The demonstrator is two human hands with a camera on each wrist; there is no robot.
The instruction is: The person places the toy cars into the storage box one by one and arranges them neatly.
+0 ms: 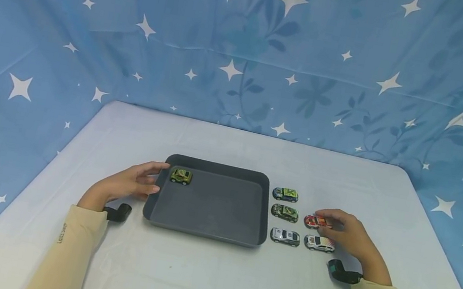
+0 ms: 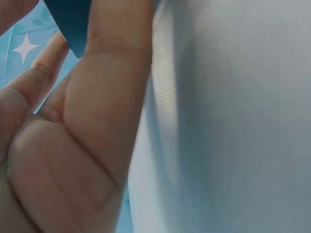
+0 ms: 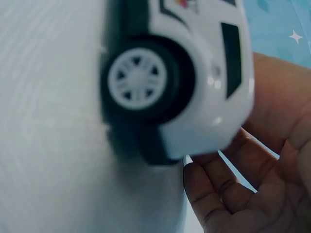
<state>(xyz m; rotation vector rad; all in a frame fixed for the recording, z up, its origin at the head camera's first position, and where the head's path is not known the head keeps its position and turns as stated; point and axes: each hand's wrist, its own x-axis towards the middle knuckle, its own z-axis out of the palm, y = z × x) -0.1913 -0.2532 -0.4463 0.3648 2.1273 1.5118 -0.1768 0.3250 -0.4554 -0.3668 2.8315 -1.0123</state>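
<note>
The left hand (image 1: pixel 131 183) is at the left side of a shallow grey tray (image 1: pixel 206 236), its thumb and index fingertip on the rim. In the left wrist view, the dark tray corner (image 2: pixel 73 22) shows between the thumb and the other fingers. A green toy car (image 1: pixel 181 176) stands in the tray's far left corner. To the tray's right, the right hand (image 1: pixel 348 233) pinches a red toy car (image 1: pixel 314 222) between thumb and fingers. Just in front of it is a white toy car (image 1: pixel 319 243), which hides the red one in the right wrist view.
Along the tray's right side stand a green-blue toy car (image 1: pixel 285 194), a dark green toy car (image 1: pixel 285 213) and a silver toy car (image 1: pixel 285 236). A white cloth covers the table (image 1: pixel 206 285). Behind it hangs a blue star-patterned curtain (image 1: pixel 216 18).
</note>
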